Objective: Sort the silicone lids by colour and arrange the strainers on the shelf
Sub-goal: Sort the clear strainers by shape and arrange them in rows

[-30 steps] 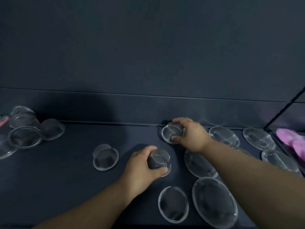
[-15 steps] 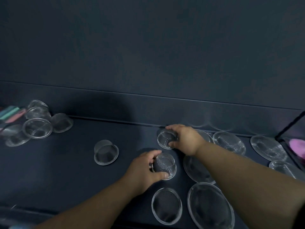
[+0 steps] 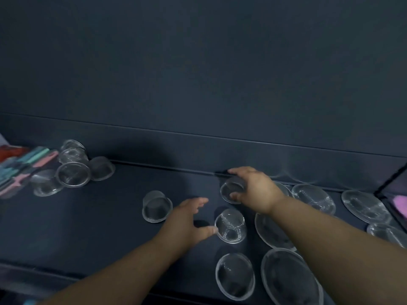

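Dark shelf (image 3: 110, 216): left hand (image 3: 187, 221) is releasing mesh strainer (image 3: 231, 226), fingers wide; right hand (image 3: 255, 190) is gripping second strainer (image 3: 231, 190) (three mid-shelf).

The shelf (image 3: 110, 216) and the wall (image 3: 198, 62) behind it are plain dark blue-grey. Each strainer (image 3: 230, 225) is silvery and see-through, with a fine dotted mesh. At far left are blurred teal, pink and red strips (image 3: 36, 154); at far right is a pink shape (image 3: 400, 204).

The mesh strainer (image 3: 230, 225) looks glossy and clear-rimmed; the dark shelf (image 3: 105, 221) is matt.
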Demonstrator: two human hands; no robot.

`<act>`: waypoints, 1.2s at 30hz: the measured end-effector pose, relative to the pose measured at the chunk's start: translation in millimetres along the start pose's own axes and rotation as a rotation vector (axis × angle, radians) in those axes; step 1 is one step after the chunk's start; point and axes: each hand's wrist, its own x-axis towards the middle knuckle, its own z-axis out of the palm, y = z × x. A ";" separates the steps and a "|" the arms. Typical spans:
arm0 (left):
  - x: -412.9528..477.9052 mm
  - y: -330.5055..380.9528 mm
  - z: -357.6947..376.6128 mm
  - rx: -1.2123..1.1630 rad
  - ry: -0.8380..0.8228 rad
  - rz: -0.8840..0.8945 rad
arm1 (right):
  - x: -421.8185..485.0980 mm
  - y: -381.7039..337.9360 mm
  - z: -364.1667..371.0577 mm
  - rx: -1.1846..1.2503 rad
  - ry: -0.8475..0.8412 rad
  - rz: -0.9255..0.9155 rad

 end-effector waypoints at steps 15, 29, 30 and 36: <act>-30.3 -152.9 -197.8 0.332 0.304 0.105 | 26.4 -182.5 93.9 0.129 -0.139 0.075; 8.4 -224.4 -259.1 0.363 0.272 0.129 | 29.9 -243.7 136.0 0.029 -0.025 0.294; 6.2 -223.7 -255.1 0.338 0.275 0.166 | 26.3 -242.5 135.6 0.035 -0.015 0.299; -12.0 -230.4 -226.1 0.390 0.262 0.503 | 8.9 -236.0 139.2 0.096 0.043 0.316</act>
